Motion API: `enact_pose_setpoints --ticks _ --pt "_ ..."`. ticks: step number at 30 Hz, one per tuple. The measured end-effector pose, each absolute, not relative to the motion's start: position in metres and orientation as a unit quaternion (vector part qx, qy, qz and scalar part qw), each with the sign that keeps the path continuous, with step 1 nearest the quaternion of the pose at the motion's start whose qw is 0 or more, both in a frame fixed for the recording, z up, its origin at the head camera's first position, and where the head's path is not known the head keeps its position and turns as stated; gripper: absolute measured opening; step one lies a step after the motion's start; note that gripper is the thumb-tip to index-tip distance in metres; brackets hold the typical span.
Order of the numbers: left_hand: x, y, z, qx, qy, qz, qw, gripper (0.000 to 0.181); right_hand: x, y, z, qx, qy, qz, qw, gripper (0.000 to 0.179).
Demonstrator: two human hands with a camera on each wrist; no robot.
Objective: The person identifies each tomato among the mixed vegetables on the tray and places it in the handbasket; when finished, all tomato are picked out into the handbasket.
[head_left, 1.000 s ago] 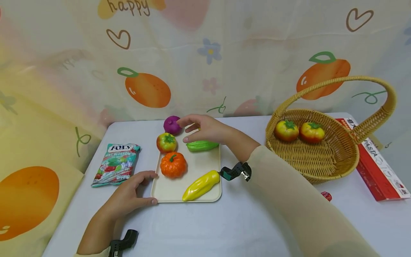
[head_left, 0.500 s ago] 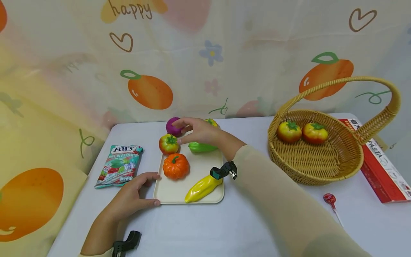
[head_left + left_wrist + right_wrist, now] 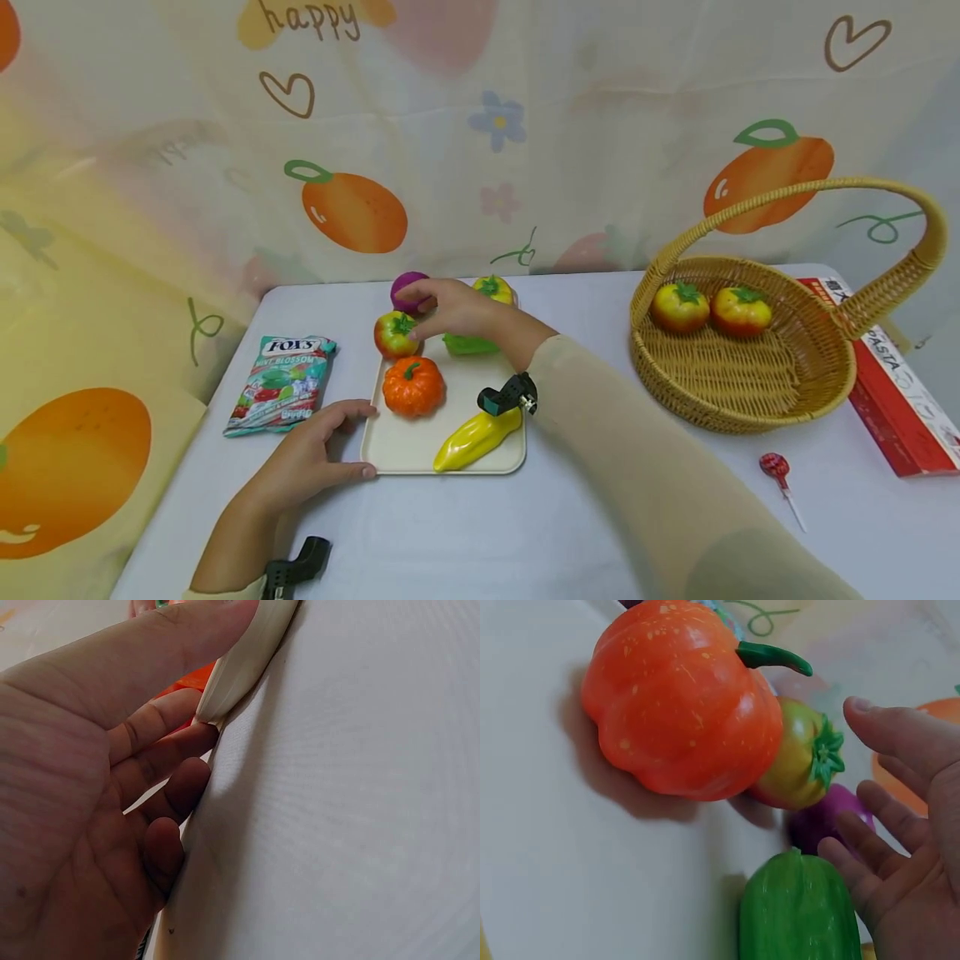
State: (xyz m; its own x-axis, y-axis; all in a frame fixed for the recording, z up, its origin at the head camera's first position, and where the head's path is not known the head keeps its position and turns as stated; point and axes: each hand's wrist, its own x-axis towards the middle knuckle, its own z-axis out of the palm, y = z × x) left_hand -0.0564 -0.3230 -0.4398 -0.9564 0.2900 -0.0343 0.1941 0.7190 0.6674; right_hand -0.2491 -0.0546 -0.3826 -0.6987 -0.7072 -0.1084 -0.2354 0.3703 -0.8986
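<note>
My left hand [image 3: 315,454] is at the left side of a cream tray [image 3: 393,446], thumb by its near corner and fingers along its edge; the left wrist view shows the thumb [image 3: 180,645] over the rim. My right hand [image 3: 459,308] hovers over the tray's back part, fingers spread, nothing held. Its fingertips are close to a red-yellow tomato [image 3: 392,337] and overlap a purple onion [image 3: 406,289] behind it. An orange pumpkin [image 3: 682,705] sits before the tomato. The right hand partly covers a green ridged vegetable [image 3: 799,911].
A long yellow vegetable [image 3: 472,443] lies at the tray's front right; a yellow-green pepper [image 3: 497,288] is at the back. Left stands a candy bag [image 3: 283,385]. Right are a wicker basket [image 3: 738,408] with two tomatoes, a lollipop [image 3: 776,468] and a red pasta box [image 3: 892,417].
My right hand has lowered and drawn slightly toward the tomato, uncovering the yellow-green pepper. The forearm has shifted left, so the lollipop shows whole. The left hand stays at the tray.
</note>
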Motion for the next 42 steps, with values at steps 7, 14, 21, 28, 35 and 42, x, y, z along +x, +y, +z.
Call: enact_pose_setpoints --ticks 7,14,21,28,35,42 --pt "-0.057 -0.324 -0.442 0.136 0.923 0.356 0.063 0.073 -0.25 -0.063 -0.383 -0.292 0.789 -0.475 0.258 0.071" --pt "-0.056 -0.324 -0.442 0.124 0.924 0.354 0.071 0.073 -0.248 -0.073 -0.384 -0.298 0.794 -0.466 0.254 0.069" --pt "-0.056 -0.324 -0.439 0.111 0.927 0.349 0.08 0.073 -0.246 -0.083 -0.387 -0.3 0.822 -0.425 0.233 0.069" --pt "-0.056 -0.322 -0.439 0.116 0.924 0.354 0.081 0.072 -0.247 -0.088 -0.392 -0.317 0.847 -0.373 0.207 0.067" --pt "-0.056 -0.322 -0.439 0.122 0.924 0.354 0.075 0.073 -0.246 -0.09 -0.39 -0.321 0.855 -0.354 0.2 0.071" --pt "-0.056 -0.322 -0.438 0.122 0.925 0.352 0.074 0.073 -0.244 -0.092 -0.39 -0.319 0.861 -0.345 0.197 0.069"
